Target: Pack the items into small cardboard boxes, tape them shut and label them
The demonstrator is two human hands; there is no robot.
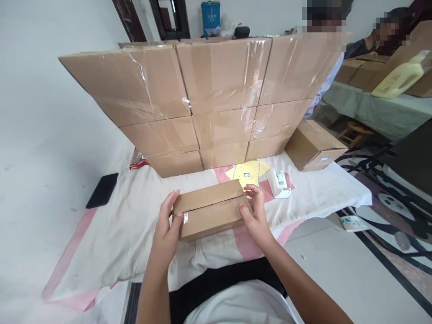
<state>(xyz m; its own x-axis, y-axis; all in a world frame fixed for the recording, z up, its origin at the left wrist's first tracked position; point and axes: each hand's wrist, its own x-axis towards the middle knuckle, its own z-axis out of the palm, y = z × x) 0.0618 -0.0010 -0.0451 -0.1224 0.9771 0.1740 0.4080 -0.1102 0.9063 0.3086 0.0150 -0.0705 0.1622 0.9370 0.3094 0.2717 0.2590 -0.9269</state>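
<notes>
While both hands [168, 219] [255, 217] are half-open, they clasp a carton [211, 215].

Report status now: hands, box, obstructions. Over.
Left hand and right hand gripping opposite ends of small box. Top folded over, seam showing. Stacked cartons stand beyond, apart from both hands.

On my remote feed I saw an oblong tan cardboard box [212, 221], approx. same shade as the stacked tan cardboard cartons [219, 81]. Off-white fabric tablecloth [131, 238] had pink bands [69, 252] & a yellow patch [245, 173] w/ wavy blue edging. Also noted: rectangular blk. slab [102, 191], blue plastic bin [211, 19], pale-yellow plastic jug [400, 80].
</notes>
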